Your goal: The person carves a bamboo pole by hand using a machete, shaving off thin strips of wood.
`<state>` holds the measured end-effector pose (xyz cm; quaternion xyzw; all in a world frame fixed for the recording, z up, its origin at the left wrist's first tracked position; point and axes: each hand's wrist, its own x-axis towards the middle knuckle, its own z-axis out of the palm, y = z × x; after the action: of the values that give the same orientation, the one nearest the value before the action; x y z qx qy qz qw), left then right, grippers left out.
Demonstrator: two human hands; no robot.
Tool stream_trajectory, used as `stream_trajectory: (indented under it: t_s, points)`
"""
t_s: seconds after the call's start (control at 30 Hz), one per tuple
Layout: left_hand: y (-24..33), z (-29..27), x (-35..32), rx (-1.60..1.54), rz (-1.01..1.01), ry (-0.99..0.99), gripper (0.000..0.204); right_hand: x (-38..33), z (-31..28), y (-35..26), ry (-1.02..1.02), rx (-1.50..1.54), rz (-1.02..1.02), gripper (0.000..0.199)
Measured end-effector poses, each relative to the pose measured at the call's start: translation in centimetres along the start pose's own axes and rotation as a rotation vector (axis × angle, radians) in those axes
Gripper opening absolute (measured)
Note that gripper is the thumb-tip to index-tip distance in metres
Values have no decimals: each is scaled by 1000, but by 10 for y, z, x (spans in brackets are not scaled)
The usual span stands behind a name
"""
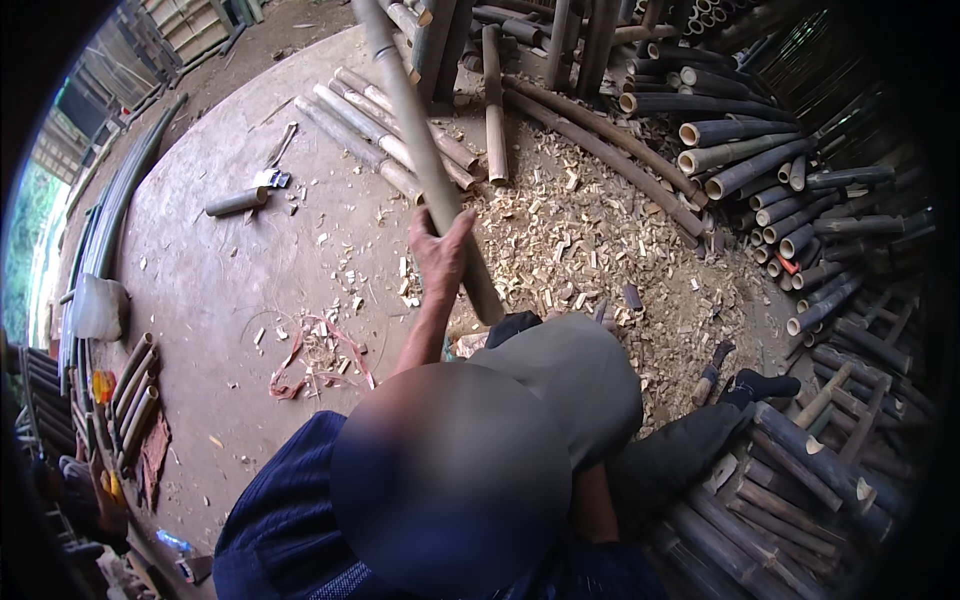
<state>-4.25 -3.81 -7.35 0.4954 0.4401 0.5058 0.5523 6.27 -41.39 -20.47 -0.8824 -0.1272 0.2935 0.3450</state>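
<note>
**Bamboo pole gripped over a chip-strewn concrete floor**

Bamboo everywhere. Seen from above: a person seated low, in a dark blue top and grey trousers, one black-socked foot [765, 384] stretched toward the right. One hand [441, 252] raised ahead, fingers wrapped tight round a long pale bamboo pole [420, 150], pole slanted from the top edge down to a cut end just beside the knee. By its place left of the body, taken for the left hand. Other hand out of sight below the head and shoulder; open or closed, impossible to tell.

Underneath, a worn grey concrete floor [220, 290], dusty and bare toward the left. Spread thick before the knees, a bed of pale wood chips [570, 240]. Laid side by side beyond the pole, several cut bamboo lengths [380, 130]. Farther left, one short dark tube section [237, 202] with a small tool [272, 170] near it. Closer in, a tangle of reddish strips [310, 355] among scattered shavings.

Stacked along the right and upper rim, dark bamboo culms [760, 170], hollow ends facing inward. More heaped at lower right [800, 470]. Resting by the foot, a dark-handled tool [712, 368]. At far left, long curved poles [110, 210], a white sack [97, 305], daylight and greenery beyond.
</note>
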Motion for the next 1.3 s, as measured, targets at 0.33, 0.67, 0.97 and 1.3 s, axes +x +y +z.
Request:
stream_trajectory:
  t_s: [0.33, 0.67, 0.97, 1.3]
  points:
    - [-90, -98, 77, 512, -110, 318, 58, 2, 11, -4, 24, -18, 6, 55]
    - [-104, -92, 190, 915, -298, 474, 66, -4, 0, -22, 33, -10, 38, 52]
    - [-121, -95, 273, 1104, -267, 371, 107, -1, 3, -22, -34, 79, 55, 55]
    - [-103, -30, 240, 1181, -274, 406, 92, 4, 10, 2, -12, 88, 96, 43]
